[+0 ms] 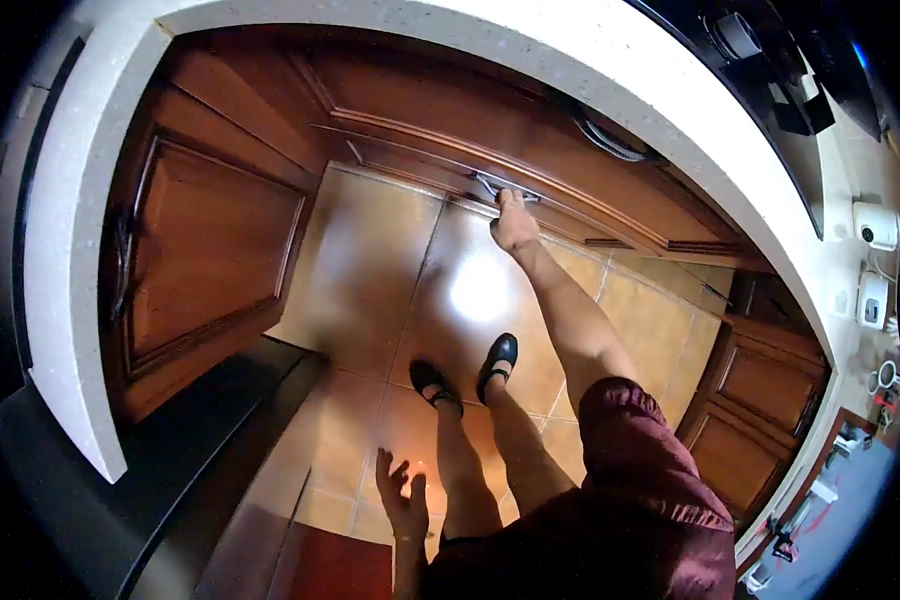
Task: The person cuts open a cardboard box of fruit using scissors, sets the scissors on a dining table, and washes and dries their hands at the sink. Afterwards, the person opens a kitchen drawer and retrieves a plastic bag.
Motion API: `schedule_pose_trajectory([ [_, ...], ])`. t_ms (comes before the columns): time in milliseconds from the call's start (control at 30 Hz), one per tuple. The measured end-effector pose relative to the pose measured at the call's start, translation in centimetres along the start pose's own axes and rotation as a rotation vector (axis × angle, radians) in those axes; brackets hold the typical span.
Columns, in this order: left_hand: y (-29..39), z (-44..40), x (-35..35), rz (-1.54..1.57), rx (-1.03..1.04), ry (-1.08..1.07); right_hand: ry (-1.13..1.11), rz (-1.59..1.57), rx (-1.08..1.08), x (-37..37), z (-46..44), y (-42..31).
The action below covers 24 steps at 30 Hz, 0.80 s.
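Note:
My right hand (515,222) reaches down and forward, its fingers closed on a metal handle (486,184) on a low front panel of the brown wooden cabinet (420,95). Whether that panel is pulled out at all, I cannot tell. Low beside my legs hangs my left hand (404,497), its fingers apart and nothing in it. Both of my feet, in black shoes (503,352), stand on the tiled floor (370,250) facing the cabinet.
A pale countertop (80,250) curves over the cabinets. Another wooden door (210,250) is at left, above a dark appliance-like surface (210,440). More cabinet doors (750,425) stand at right. A black stove (770,90) and small white devices (875,226) sit on the counter's right side.

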<state>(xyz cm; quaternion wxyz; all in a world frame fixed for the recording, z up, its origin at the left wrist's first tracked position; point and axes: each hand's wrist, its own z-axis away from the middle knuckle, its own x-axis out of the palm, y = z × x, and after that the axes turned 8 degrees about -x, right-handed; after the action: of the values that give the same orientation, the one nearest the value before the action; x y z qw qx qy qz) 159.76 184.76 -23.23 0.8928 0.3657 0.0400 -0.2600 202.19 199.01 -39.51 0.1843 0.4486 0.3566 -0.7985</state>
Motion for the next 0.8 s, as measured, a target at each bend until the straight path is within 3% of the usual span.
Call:
schedule_pose_trajectory([
  [67,0.0,-3.5,2.1,-0.025,0.164,-0.048,-0.059,0.054,0.049,-0.3,-0.5,-0.2],
  [133,4.0,-6.2,4.5,-0.081,0.203,-0.072,-0.068,0.074,0.056,-0.2,0.4,-0.5],
  [200,1.9,-10.5,6.5,-0.025,0.298,-0.144,-0.062,0.084,0.030,0.6,1.9,-0.9],
  [300,4.9,-14.5,9.8,0.301,0.034,-0.311,-0.043,0.024,-0.030,2.1,5.5,-1.6],
  [333,5.6,-15.9,10.8,0.313,0.066,-0.332,-0.044,0.008,-0.057,2.5,7.0,-1.9],
  [467,6.0,-21.2,14.1,0.244,0.053,-0.278,-0.057,-0.159,-0.198,6.7,13.2,-0.5],
  [567,3.5,-24.5,15.7,0.071,-0.091,-0.144,0.184,-0.469,-0.567,-0.7,17.3,-2.1],
  [667,6.5,-20.8,15.1,0.079,-0.366,-0.161,0.277,-0.465,-0.229,1.4,20.1,4.4],
  [733,5.7,-19.4,14.6,0.121,-0.450,-0.238,0.266,-0.548,0.142,-0.2,21.0,7.7],
  [800,0.6,-19.4,12.5,0.176,-0.413,-0.307,0.235,-0.357,0.209,1.6,21.2,11.8],
])
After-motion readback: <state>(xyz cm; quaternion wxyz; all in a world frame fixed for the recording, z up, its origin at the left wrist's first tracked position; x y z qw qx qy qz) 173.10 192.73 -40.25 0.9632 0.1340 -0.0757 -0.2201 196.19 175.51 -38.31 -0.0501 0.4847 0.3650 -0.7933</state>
